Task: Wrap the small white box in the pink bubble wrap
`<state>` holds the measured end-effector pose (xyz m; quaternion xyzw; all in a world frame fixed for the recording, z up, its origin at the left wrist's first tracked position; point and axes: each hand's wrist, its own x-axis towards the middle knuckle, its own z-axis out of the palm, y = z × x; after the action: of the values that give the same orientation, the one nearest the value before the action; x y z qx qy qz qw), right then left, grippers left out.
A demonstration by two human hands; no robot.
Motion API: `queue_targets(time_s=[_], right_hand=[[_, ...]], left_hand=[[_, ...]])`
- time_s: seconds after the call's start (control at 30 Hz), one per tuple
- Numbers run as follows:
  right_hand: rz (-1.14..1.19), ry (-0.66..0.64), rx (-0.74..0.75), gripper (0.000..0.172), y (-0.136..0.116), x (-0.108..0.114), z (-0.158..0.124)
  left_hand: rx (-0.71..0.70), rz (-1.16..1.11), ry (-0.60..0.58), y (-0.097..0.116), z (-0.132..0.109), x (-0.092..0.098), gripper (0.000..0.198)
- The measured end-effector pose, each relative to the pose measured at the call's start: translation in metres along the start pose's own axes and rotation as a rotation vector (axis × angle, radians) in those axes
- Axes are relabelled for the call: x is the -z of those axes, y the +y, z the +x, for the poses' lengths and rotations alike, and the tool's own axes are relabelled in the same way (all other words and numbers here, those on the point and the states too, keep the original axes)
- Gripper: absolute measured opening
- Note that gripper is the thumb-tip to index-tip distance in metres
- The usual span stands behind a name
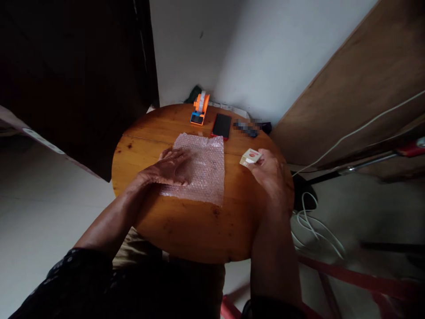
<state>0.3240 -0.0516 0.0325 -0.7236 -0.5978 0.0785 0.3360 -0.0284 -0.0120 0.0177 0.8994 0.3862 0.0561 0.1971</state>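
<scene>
A sheet of pinkish bubble wrap (pixel 207 173) lies flat on the round wooden table (pixel 189 230). On its left part rests my left hand (pixel 171 168), fingers spread, with nothing held in it. To the right of the sheet, my right hand (pixel 270 170) grips a small white and tan box (pixel 250 156) with a reddish round mark on top. The box is near the table's right side, apart from the bubble wrap.
An orange and blue tape dispenser (pixel 201 107) stands at the table's back, beside a dark flat object with red edges (pixel 222 126). A blurred dark item (pixel 245 127) lies to their right. White cable (pixel 310 223) coils on the floor at the right.
</scene>
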Motion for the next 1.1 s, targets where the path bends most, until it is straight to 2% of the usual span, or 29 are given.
queue_targets(time_s=[0.07,0.17,0.23,0.3,0.37,0.43,0.53,0.6,0.73,0.87,1.1], right_hand=[[0.139,0.086,0.031,0.051,-0.018,-0.010,-0.002],[0.324,0.058,0.258,0.052,-0.049,-0.033,-0.012],[0.355,-0.068,0.345,0.050,-0.064,-0.050,-0.022],[0.305,-0.262,0.380,0.052,-0.070,-0.062,-0.031],[0.248,-0.420,0.385,0.057,-0.071,-0.068,-0.036],[0.248,-0.493,0.369,0.067,-0.069,-0.067,-0.036],[0.277,-0.513,0.348,0.076,-0.066,-0.059,-0.033],[0.263,-0.514,0.360,0.075,-0.065,-0.056,-0.031],[0.243,-0.463,0.393,0.065,-0.066,-0.062,-0.032],[0.220,-0.390,0.393,0.049,-0.069,-0.073,-0.035],[0.208,-0.410,0.432,0.046,-0.067,-0.076,-0.036]], left_hand=[[0.006,-0.001,-0.009,0.002,0.000,0.000,0.111],[0.007,-0.029,-0.009,0.002,0.001,0.000,0.114],[-0.002,-0.054,0.005,0.000,0.002,-0.001,0.114],[-0.011,-0.072,0.019,-0.001,0.002,-0.002,0.113],[-0.010,-0.077,0.021,-0.001,0.002,-0.002,0.111],[0.008,-0.077,0.013,0.001,0.002,0.000,0.106],[0.049,-0.089,0.020,0.004,0.001,0.004,0.093],[0.068,-0.097,0.054,0.005,0.001,0.006,0.087],[0.069,-0.098,0.118,0.005,0.001,0.006,0.081],[0.075,-0.060,0.090,0.003,0.003,0.003,0.082],[0.056,-0.030,0.100,0.000,0.004,-0.001,0.081]])
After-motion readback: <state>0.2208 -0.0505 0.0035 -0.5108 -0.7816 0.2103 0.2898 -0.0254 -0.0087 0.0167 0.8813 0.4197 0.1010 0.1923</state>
